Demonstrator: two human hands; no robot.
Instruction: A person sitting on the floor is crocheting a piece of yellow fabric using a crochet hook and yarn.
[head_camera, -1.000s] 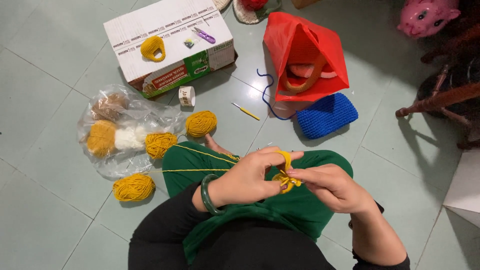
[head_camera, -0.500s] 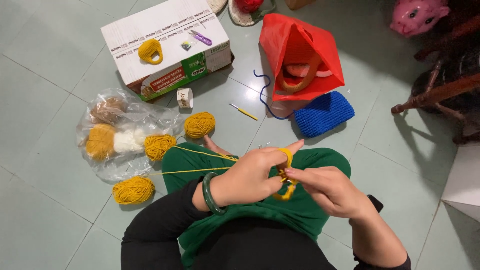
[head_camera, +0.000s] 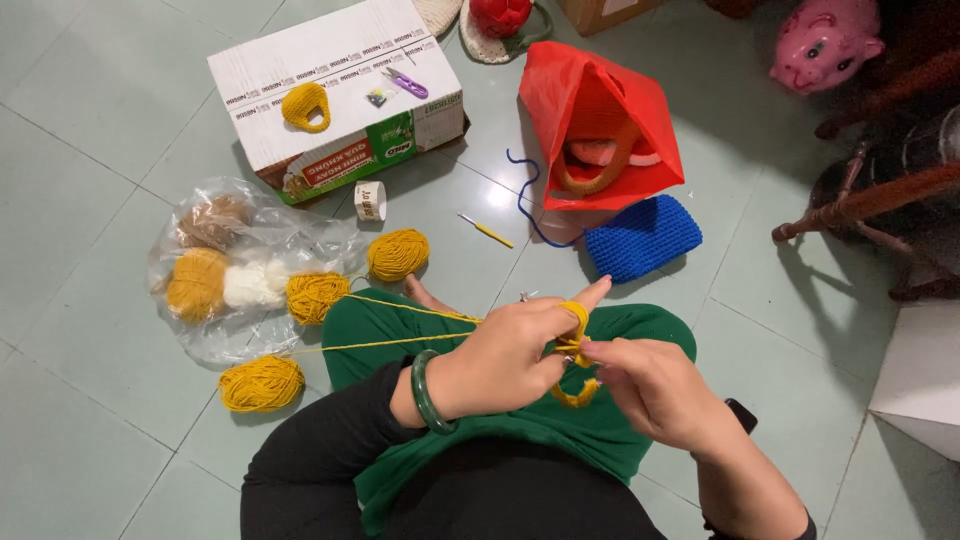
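Note:
My left hand (head_camera: 505, 355), with a green bangle at the wrist, pinches a small yellow crochet piece (head_camera: 577, 352) over my green-clad lap. Yellow yarn is looped round its index finger. My right hand (head_camera: 650, 385) grips the same piece from the right, fingers closed; whether it holds a hook is hidden. Two yellow strands (head_camera: 400, 325) run left from my hands toward the yarn balls (head_camera: 398, 254) (head_camera: 262, 383) on the floor.
A clear plastic bag (head_camera: 240, 270) holds more yarn balls. A cardboard box (head_camera: 335, 95) carries a yellow crochet piece and purple scissors. A red bag (head_camera: 605, 125), blue crochet piece (head_camera: 643, 237), yellow hook (head_camera: 486, 231), tape roll (head_camera: 370, 201), pink pig toy (head_camera: 825, 45) and wooden chair legs (head_camera: 870, 200) surround me.
Both hands keep working the yellow piece with small finger movements. The view shifted slightly, and the floor objects stay where they were.

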